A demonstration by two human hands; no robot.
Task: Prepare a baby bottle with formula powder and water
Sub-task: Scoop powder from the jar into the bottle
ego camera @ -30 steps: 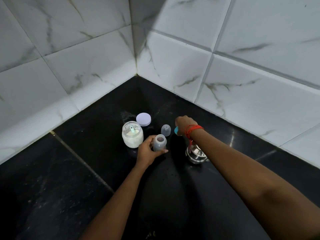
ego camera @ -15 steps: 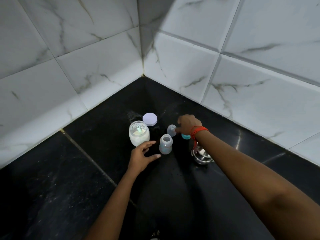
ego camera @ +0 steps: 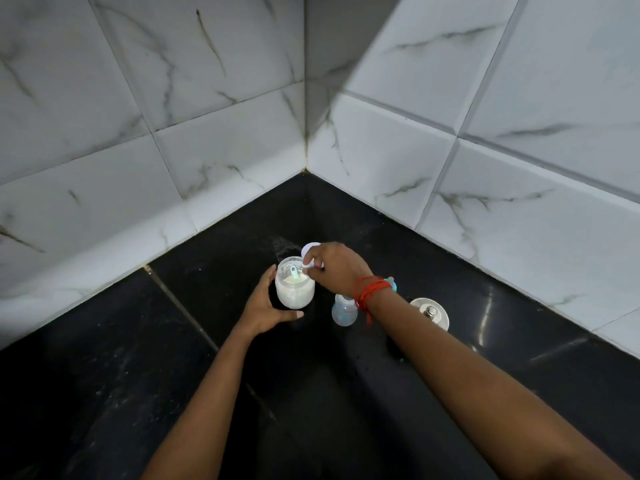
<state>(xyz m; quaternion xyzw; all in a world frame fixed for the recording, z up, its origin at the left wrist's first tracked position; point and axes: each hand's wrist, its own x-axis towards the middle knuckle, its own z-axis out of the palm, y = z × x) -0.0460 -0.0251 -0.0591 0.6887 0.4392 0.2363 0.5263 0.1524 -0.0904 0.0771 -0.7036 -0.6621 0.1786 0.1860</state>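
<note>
Powder step now: my left hand (ego camera: 265,308) wraps the jar (ego camera: 295,285), my right hand (ego camera: 334,268) pinches the scoop (ego camera: 294,271); next, lift it level to the bottle (ego camera: 344,310) at four o'clock

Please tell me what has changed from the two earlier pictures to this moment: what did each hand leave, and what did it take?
The left hand let go of the baby bottle and moved left to cup the powder jar. The right hand left the small parts beside the bottle and reached over the jar's open mouth to the scoop handle. The bottle, the jar's lid and the steel vessel stayed standing on the counter.
</note>
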